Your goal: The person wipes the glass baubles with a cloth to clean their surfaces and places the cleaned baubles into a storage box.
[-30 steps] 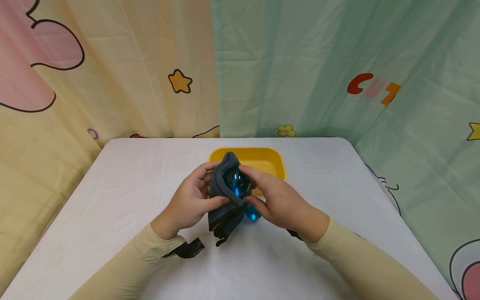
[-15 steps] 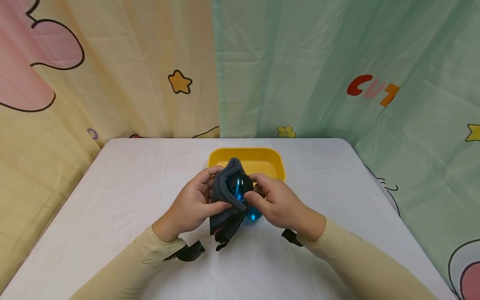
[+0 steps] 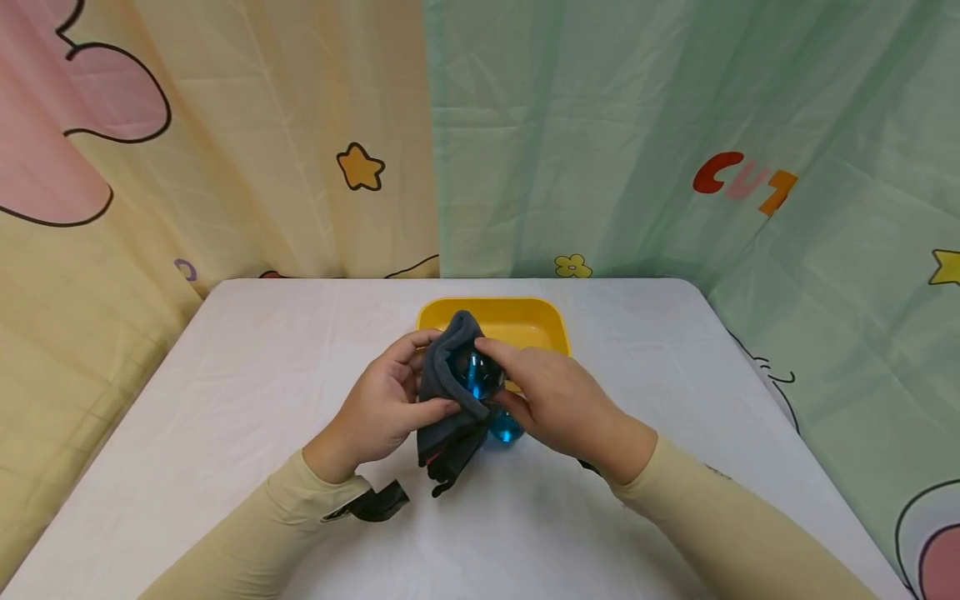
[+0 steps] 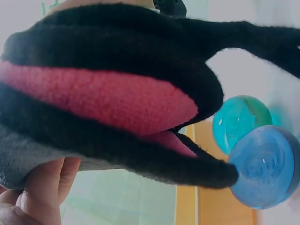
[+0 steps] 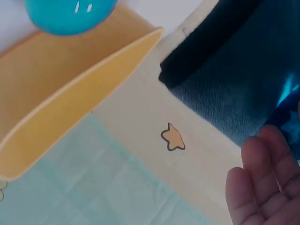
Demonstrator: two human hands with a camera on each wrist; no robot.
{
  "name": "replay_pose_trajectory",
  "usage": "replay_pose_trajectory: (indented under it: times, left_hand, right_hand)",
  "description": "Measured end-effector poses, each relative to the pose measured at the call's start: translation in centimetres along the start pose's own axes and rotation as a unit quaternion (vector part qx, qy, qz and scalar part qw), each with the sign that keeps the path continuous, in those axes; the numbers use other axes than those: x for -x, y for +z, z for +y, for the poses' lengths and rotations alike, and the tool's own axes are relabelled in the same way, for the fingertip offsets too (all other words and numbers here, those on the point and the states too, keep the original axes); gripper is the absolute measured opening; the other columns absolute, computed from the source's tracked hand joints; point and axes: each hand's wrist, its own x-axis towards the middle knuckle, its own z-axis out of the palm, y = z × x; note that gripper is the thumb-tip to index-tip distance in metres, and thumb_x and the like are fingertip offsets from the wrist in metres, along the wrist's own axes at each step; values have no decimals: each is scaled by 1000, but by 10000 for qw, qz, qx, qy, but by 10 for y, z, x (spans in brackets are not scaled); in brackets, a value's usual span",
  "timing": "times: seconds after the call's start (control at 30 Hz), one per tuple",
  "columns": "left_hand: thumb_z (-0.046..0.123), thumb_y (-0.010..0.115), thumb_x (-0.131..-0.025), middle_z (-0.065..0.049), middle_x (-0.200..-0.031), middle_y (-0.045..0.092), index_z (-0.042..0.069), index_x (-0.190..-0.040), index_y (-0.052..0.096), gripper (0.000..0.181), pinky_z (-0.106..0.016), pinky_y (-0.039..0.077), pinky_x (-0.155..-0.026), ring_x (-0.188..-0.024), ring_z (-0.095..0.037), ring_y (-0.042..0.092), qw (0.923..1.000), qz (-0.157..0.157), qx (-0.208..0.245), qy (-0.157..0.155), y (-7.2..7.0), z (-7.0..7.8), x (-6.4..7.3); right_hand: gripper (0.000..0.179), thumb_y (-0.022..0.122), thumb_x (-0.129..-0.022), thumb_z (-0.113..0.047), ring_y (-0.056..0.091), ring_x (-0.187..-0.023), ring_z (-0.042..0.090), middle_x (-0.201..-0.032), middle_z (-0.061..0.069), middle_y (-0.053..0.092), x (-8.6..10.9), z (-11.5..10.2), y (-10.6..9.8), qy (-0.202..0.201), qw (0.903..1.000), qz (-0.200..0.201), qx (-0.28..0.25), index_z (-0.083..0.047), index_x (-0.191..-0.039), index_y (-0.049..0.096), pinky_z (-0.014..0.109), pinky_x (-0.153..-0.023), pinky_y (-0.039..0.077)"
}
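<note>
My left hand grips a soft hollow fleece piece, grey at its opening with black finger-like ends below. In the left wrist view, pink fabric shows between the black edges. A clear blue ball sits partly inside the opening. My right hand holds that ball, forefinger over its top and thumb below. Just under it another blue ball rests on the table. The left wrist view has a teal ball beside a blue one.
A yellow tray stands on the white table just behind the hands; the right wrist view shows its side wall. Printed curtains hang along the table's back and sides. Black straps hang at the wrists.
The right thumb came across the front of the ball, then drew back below it as the forefinger went over the top. The fleece piece dipped slightly and rose again in the left hand.
</note>
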Motion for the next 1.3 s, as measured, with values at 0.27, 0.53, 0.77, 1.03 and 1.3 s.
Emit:
replay_pose_trajectory:
  times: [0.27, 0.53, 0.77, 1.03, 1.3]
  left_hand:
    - [-7, 77, -91, -33, -139, 61, -5, -149, 42, 68, -27, 62, -96, -110, -13, 70, 9998, -145, 81, 59, 1, 0, 0]
    - [-9, 78, -89, -31, -135, 63, -4, -148, 43, 68, -25, 61, -96, -108, -12, 69, 9999, -23, -108, -12, 5, 1, 2]
    - [-13, 75, -88, -32, -138, 62, -7, -148, 42, 69, -24, 60, -96, -111, -10, 69, 9999, 82, -66, 90, 1, -1, 2]
    - [-11, 75, -90, -34, -140, 60, -6, -149, 41, 68, -26, 61, -97, -112, -12, 69, 10000, -27, 57, 72, 0, -1, 2]
    - [-8, 78, -89, -29, -137, 63, -2, -149, 44, 69, -27, 62, -96, -109, -13, 71, 9999, -19, -121, -89, 3, -1, 3]
  right_hand:
    - [65, 79, -95, -24, 69, -87, 14, -105, 3, 75, 1, 1, 1, 417, 9931, -85, -1093, -3, -149, 50, 28, -77, 62]
    - [48, 58, -109, -25, 73, -98, 13, -117, 6, 76, 5, -1, 10, 1058, 9513, -257, -2883, -2, -151, 48, 32, -92, 64]
    - [78, 74, -100, -16, 74, -103, 19, -133, 12, 70, 3, 0, 9, 237, 9911, -123, -1301, -5, -161, 27, 37, -94, 64]
    - [72, 79, -95, -19, 73, -96, 17, -117, 6, 75, 1, -2, 3, 385, 9970, -188, -650, -7, -156, 42, 33, -87, 64]
    - [52, 61, -108, -23, 65, -82, 9, -98, 1, 77, 3, -2, 10, 1113, 9559, -336, -2696, -1, -152, 44, 26, -76, 61]
